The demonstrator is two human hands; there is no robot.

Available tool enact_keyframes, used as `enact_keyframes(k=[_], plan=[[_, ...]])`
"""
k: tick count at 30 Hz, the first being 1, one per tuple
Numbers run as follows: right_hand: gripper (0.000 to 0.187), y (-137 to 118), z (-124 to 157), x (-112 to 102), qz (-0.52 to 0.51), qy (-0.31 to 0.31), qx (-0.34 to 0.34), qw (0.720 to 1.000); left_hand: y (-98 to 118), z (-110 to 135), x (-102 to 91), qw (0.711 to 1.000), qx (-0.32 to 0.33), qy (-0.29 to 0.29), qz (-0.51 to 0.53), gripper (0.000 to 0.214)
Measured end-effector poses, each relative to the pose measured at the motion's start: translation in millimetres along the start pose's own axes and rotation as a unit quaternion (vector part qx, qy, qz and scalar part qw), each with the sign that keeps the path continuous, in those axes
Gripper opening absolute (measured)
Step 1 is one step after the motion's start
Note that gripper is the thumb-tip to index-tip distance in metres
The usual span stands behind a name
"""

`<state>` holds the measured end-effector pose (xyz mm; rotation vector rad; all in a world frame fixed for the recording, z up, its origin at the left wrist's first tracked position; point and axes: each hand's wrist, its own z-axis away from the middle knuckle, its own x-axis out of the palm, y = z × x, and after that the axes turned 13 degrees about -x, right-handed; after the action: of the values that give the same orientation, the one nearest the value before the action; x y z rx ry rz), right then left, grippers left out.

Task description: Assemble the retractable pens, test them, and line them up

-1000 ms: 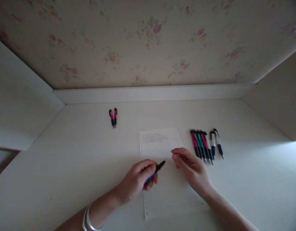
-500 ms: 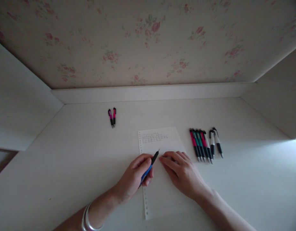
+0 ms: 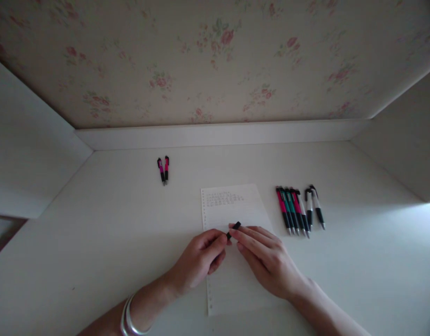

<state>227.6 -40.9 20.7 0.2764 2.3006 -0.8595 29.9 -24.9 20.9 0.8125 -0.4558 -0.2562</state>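
My left hand (image 3: 201, 259) is closed around a pen (image 3: 233, 229); only its black end shows, poking out past my fingers. My right hand (image 3: 264, 259) lies over a lined, hole-punched sheet of paper (image 3: 236, 205), and its fingertips touch the pen's black end. Both hands meet above the middle of the sheet. Small handwriting covers the top of the paper. A silver bangle (image 3: 127, 317) sits on my left wrist.
A row of several pens (image 3: 299, 210) in pink, green, white and black lies to the right of the paper. Two pink and black pens (image 3: 163, 170) lie at the back left. The white desk (image 3: 96, 233) is walled on three sides, with floral wallpaper (image 3: 215, 60) behind.
The pen has been drawn back into my left hand, so its blue barrel is hidden. My right hand slid from the pen row to the left and now touches the pen's end.
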Motion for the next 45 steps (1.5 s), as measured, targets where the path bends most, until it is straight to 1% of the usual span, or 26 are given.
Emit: enact_keyframes(k=[3,5,6,7,8,9,11,13,15,17,19,21,22,24,26,27,29,32,35,38,41,45], plan=[[0.034,3,3,-3,0.000,0.084,0.057,0.995,1,2,0.0,1.000,0.000,0.005,-0.012,0.042],[0.028,6,4,-6,0.011,0.143,0.108,0.984,2,3,-0.1,1.000,-0.005,0.005,-0.006,0.042],[0.025,8,4,-7,0.018,0.158,0.129,0.979,2,3,-0.3,1.000,-0.008,0.004,-0.002,0.042],[0.023,10,3,-8,0.026,0.158,0.144,0.977,1,3,-0.5,1.000,-0.011,0.002,0.003,0.042],[0.022,12,3,-8,0.034,0.141,0.152,0.978,1,3,-0.9,1.000,-0.013,0.001,0.009,0.041],[0.021,15,3,-8,0.045,0.111,0.152,0.981,0,3,-1.4,1.000,-0.014,-0.001,0.014,0.040],[0.022,19,4,-6,0.080,0.030,0.139,0.987,-2,2,-2.6,1.000,-0.012,-0.005,0.025,0.038],[0.023,22,5,-3,0.121,-0.044,0.119,0.984,-4,1,-3.6,0.999,-0.008,-0.010,0.035,0.037],[0.023,23,6,-1,0.145,-0.077,0.110,0.980,-5,1,-4.1,0.999,-0.008,-0.014,0.043,0.035],[0.024,22,6,-2,0.139,-0.063,0.112,0.982,-5,1,-4.1,0.999,-0.005,-0.015,0.047,0.034],[0.023,16,5,-3,0.108,-0.014,0.131,0.985,-5,0,-3.9,0.999,0.011,-0.014,0.042,0.034],[0.024,8,1,-4,0.052,0.036,0.174,0.983,-5,1,-3.3,0.999,0.033,-0.016,0.022,0.036],[0.026,3,0,-4,0.015,0.050,0.205,0.977,-5,1,-2.9,0.999,0.043,-0.020,0.009,0.037],[0.032,-6,-3,-1,-0.068,0.032,0.257,0.963,-5,2,-1.6,0.998,0.058,-0.027,-0.023,0.039],[0.038,-11,-5,4,-0.125,0.009,0.268,0.955,-6,4,0.2,0.996,0.064,-0.024,-0.060,0.038],[0.043,-12,-5,7,-0.138,0.010,0.272,0.952,-7,5,1.1,0.995,0.066,-0.015,-0.079,0.038],[0.046,-13,-4,11,-0.163,0.034,0.280,0.945,-7,6,2.4,0.991,0.072,0.005,-0.117,0.037],[0.038,-12,-3,12,-0.224,0.087,0.318,0.917,-10,6,3.2,0.986,0.076,0.013,-0.145,0.036],[0.034,-13,-3,11,-0.283,0.101,0.337,0.892,-12,6,3.9,0.984,0.073,0.010,-0.165,0.036],[0.032,-17,-3,13,-0.290,0.091,0.345,0.888,-12,8,6.1,0.979,0.073,0.013,-0.192,0.033],[0.039,-19,-2,14,-0.268,0.078,0.357,0.892,-7,11,8.4,0.977,0.067,-0.010,-0.202,0.035],[0.039,-19,2,13,-0.273,0.058,0.327,0.903,-1,15,8.5,0.977,0.061,-0.048,-0.200,0.036]])
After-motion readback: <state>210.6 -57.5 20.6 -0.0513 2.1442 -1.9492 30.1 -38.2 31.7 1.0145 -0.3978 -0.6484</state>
